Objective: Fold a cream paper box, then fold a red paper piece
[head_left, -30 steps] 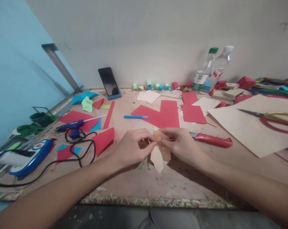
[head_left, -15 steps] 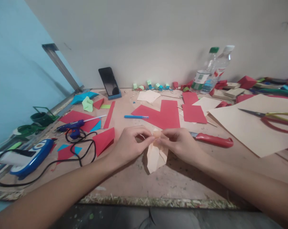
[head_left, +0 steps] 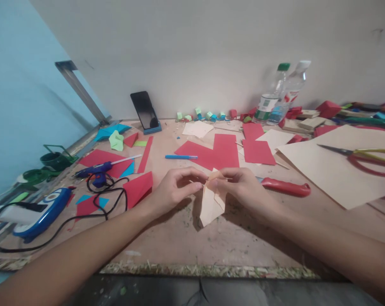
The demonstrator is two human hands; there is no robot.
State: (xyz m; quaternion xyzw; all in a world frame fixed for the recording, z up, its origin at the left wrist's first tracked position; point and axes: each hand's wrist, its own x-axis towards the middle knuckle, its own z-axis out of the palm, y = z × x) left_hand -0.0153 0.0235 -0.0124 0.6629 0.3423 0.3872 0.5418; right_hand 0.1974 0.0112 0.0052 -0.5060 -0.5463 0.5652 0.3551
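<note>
i see left hand (head_left: 175,191) and right hand (head_left: 241,189) together, both pinching the folded paper (head_left: 211,204) at its top, steadying it; knife (head_left: 284,187) just right.

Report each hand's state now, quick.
Left hand: fingers pinched shut on the top of the folded beige paper.
Right hand: pinched shut on the same folded beige paper, from the other side.

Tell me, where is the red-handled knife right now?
The red-handled knife lies flat on the table, just right of the right hand, in front of the big beige sheet.
</note>
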